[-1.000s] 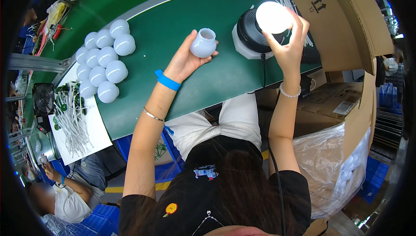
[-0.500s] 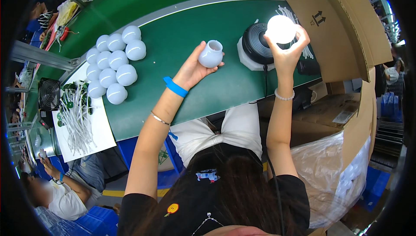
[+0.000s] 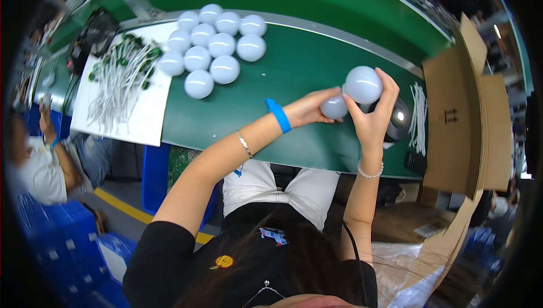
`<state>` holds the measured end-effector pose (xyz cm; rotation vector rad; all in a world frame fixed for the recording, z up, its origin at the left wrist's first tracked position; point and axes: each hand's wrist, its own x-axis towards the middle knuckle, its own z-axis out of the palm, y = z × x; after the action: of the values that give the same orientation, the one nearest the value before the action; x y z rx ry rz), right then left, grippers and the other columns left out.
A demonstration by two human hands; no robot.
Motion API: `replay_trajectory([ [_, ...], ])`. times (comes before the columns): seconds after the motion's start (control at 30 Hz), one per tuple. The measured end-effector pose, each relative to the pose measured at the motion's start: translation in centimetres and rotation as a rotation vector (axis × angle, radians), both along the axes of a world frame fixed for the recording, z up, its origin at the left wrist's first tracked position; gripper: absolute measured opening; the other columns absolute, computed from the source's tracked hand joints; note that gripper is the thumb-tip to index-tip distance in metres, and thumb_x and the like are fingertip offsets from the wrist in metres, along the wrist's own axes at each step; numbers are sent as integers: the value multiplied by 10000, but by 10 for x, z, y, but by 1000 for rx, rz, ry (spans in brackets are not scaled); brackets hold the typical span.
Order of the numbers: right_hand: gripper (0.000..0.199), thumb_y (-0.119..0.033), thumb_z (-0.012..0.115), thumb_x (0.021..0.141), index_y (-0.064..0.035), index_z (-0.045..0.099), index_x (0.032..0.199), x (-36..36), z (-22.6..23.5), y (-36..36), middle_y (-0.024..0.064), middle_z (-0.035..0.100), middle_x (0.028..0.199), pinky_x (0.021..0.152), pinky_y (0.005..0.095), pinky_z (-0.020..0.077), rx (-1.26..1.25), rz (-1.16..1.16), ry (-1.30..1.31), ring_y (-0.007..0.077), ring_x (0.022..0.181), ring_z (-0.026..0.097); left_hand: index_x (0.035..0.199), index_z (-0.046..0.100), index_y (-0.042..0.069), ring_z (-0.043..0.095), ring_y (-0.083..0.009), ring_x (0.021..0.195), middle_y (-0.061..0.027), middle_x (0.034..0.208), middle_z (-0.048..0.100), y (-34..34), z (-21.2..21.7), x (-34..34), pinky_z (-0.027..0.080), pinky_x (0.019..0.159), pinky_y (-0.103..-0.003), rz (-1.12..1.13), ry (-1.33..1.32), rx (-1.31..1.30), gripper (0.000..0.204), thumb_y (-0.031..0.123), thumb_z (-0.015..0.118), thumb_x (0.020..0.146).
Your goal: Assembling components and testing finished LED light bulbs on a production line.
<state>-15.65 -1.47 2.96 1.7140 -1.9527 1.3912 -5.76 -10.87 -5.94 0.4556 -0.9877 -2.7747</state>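
Observation:
A milky white globe lamp cover point(image 3: 363, 84) is pinched between the thumb and fingers of my right hand point(image 3: 374, 114), above the green table. My left hand point(image 3: 313, 107) is closed round a second white globe cover point(image 3: 334, 108), right beside the first and lower. The two overlap in view, so I cannot tell whether they touch. A round black lamp point(image 3: 399, 118) with a bright spot on it sits behind my right hand, partly hidden by it. Several more white globe covers point(image 3: 221, 45) are grouped on the far left of the table.
White wires with green round ends point(image 3: 121, 84) lie on a white board point(image 3: 154, 127) at the left. White wires point(image 3: 417, 118) and an open cardboard box point(image 3: 452, 138) are at the right. Another person point(image 3: 48, 166) sits at far left. Blue crates point(image 3: 59, 251) stand below.
My right hand has brought its globe cover off the lamp, and it no longer glows. My left hand has moved right, bringing its globe cover beside the other. My view has turned.

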Motion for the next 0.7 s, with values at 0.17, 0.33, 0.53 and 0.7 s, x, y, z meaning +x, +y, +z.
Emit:
replay_trajectory([
  [0.17,653,-42,737,569,-14,402,1129,48,4,-55,164,438,1103,847,354,414,168,355,58,323,1003,474,1158,467,144,551,-119,928,-21,1079,538,1,-36,4,488,749,-287,-9,195,-143,386,392,500,864],
  [0.33,681,-81,765,526,-34,399,1098,89,-32,-93,140,428,1026,672,357,494,387,349,412,304,866,530,1027,488,82,591,-147,880,-62,959,567,-5,-36,-7,483,674,-237,416,320,-1424,304,358,449,906],
  [0.53,702,-93,764,550,-25,366,1124,112,-46,-106,148,408,991,562,316,517,459,288,441,268,801,549,1012,500,60,579,-133,609,-95,803,602,-1,-11,-8,459,491,-192,-6,0,-32,537,541,554,780],
  [0.7,743,-137,778,540,-24,358,1143,115,-44,-111,149,410,1000,567,313,512,509,254,420,265,788,545,1040,500,55,621,-194,714,-103,900,586,-4,-7,-7,487,504,-206,-32,-2,191,494,495,531,817],
])
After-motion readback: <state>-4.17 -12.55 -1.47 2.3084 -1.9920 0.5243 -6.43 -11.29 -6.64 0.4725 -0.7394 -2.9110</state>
